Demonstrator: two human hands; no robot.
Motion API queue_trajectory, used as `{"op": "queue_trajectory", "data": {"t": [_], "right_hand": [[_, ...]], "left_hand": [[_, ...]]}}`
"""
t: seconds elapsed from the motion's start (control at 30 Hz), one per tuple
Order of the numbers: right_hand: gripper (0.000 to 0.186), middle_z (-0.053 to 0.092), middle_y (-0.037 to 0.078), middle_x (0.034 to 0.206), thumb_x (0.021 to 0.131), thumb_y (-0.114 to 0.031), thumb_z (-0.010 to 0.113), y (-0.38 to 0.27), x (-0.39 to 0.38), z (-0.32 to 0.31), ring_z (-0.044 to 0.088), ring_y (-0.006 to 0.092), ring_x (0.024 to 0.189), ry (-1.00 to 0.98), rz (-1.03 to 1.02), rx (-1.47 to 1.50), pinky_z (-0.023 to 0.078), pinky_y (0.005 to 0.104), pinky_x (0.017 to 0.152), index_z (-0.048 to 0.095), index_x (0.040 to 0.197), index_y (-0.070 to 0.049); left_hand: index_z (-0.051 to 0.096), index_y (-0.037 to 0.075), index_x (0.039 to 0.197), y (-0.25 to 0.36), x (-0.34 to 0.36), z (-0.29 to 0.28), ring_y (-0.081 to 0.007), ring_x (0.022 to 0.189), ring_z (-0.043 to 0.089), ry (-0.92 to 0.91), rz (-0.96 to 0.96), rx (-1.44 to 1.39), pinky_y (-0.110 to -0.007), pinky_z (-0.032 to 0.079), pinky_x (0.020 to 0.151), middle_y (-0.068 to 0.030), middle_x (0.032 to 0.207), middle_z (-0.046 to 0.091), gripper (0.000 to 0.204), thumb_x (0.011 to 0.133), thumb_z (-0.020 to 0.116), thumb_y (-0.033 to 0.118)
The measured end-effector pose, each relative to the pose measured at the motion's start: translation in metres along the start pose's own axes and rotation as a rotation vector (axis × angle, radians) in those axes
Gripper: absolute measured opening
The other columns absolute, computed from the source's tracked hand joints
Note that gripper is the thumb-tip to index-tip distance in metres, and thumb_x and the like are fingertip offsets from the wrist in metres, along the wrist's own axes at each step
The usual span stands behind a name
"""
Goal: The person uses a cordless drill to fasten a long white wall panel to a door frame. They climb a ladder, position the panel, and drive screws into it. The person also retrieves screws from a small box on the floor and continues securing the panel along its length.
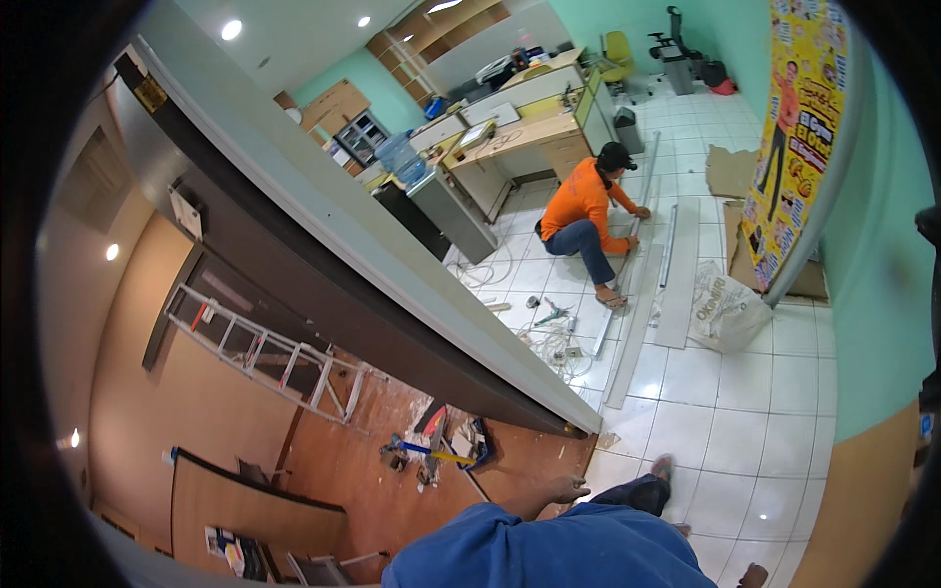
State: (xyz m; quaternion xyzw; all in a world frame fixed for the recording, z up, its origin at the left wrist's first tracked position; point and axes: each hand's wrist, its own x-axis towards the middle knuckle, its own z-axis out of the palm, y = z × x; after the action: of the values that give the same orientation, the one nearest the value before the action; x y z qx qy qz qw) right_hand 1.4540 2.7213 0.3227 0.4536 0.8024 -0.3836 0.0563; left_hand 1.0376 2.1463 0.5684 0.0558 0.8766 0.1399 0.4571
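My left hand (567, 488) hangs beside the blue shirt, near the threshold between the brown floor and the white tiles. Its fingers look loosely stretched, with nothing visible in them. Only a small part of my right hand (753, 576) shows at the lower edge, over the tiles, and its fingers are too hidden to read. Neither hand touches anything that I can see. My foot (664, 468) is on the white tiles. Nearest to my left hand is the bottom of a white door frame (549, 407), with a dark door (323, 304) beside it.
Ahead, a person in orange (586, 201) squats over long pale strips (637, 323). A white sack (727, 312), cables (569, 358) and a drill-like tool (552, 314) lie on the tiles. Left of the door stand a ladder (265, 348) and floor tools (431, 449). Desks (529, 137) stand behind.
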Motion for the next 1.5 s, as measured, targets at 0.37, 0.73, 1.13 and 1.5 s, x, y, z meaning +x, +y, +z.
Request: {"op": "queue_trajectory", "data": {"t": [0.37,0.73,1.13,1.5], "right_hand": [[0.046,0.073,0.027,0.098,0.081,-0.026,0.072,-0.224,0.103,0.001,0.072,0.0348,0.090,-0.331,-0.214,-0.130,0.056,0.0410,0.084,0.069,0.112,0.009],[0.039,0.068,0.015,0.083,0.098,-0.034,0.048,-0.236,0.273,-0.079,0.065,0.0329,0.078,-0.427,-0.569,-0.761,0.047,0.0483,0.071,0.071,0.085,-0.007],[0.041,0.072,0.024,0.101,0.088,-0.034,0.067,-0.390,0.457,-0.149,0.070,0.0370,0.097,-0.349,-0.521,-0.325,0.054,0.0414,0.090,0.073,0.111,-0.001],[0.048,0.072,0.019,0.110,0.097,-0.038,0.043,-0.305,0.520,-0.192,0.066,0.0343,0.109,-0.675,-0.695,-1.414,0.048,0.0445,0.100,0.076,0.100,-0.003]], "left_hand": [[0.050,0.005,0.146,0.054,0.044,0.006,-0.0311,0.093,0.072,0.016,-0.329,-0.267,-0.039,0.058,0.085,-0.0215,0.135,0.061,0.072,0.095,0.056,0.056],[0.059,0.006,0.139,0.129,0.093,-0.032,-0.0229,0.074,0.068,0.472,-0.136,-0.578,-0.038,0.055,0.075,-0.0181,0.096,0.074,0.069,0.093,0.060,0.057],[0.057,0.002,0.139,0.251,-0.007,0.175,-0.0272,0.074,0.073,0.211,-0.791,-0.876,-0.036,0.061,0.070,-0.0234,0.113,0.071,0.071,0.090,0.065,0.053],[0.050,0.000,0.144,0.389,0.002,0.202,-0.0220,0.088,0.071,0.508,-0.558,-1.268,-0.033,0.057,0.070,-0.0190,0.107,0.072,0.070,0.092,0.070,0.042]]}}
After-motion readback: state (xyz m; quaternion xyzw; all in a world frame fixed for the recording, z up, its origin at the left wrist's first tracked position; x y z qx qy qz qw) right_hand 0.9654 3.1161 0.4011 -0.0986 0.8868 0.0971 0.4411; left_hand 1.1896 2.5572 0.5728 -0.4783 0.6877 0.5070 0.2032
